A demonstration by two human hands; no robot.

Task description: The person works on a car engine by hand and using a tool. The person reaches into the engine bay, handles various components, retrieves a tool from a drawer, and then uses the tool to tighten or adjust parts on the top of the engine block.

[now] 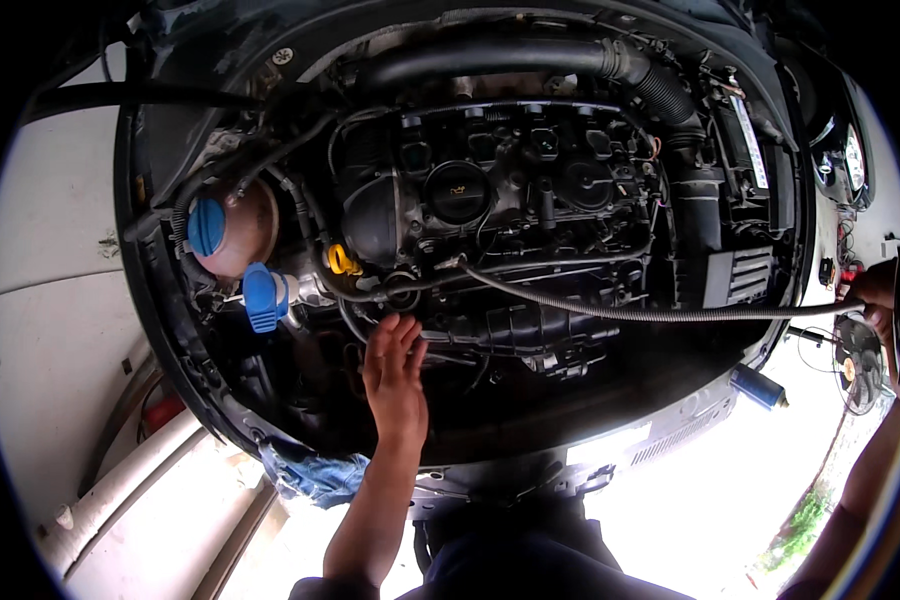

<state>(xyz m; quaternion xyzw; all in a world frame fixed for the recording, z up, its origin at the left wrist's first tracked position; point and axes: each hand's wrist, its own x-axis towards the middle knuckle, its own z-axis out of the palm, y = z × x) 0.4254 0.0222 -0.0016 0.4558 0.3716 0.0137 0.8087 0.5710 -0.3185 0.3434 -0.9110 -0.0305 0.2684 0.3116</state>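
My left hand (395, 375) reaches up over the front of the open engine bay, fingers extended, nothing visible in them, its fingertips near black hoses just below the yellow dipstick handle (343, 258). My right hand (878, 305), partly cut off at the right edge, is closed on a long ribbed flexible hose (650, 313). The hose crosses the engine to a small end fitting (455, 262) beneath the black oil cap (458, 193). Left of the dipstick are a blue-capped filler neck (266, 298) and the coolant reservoir (248, 235). Whether my left fingertips touch the hoses I cannot tell.
A blue rag (315, 475) lies on the front edge at lower left. A dark blue spray can (757, 386) sits at the front right edge. A battery (752, 150) is at upper right; a thick intake pipe (480, 62) runs along the back. Pale panels (50, 210) stand at left.
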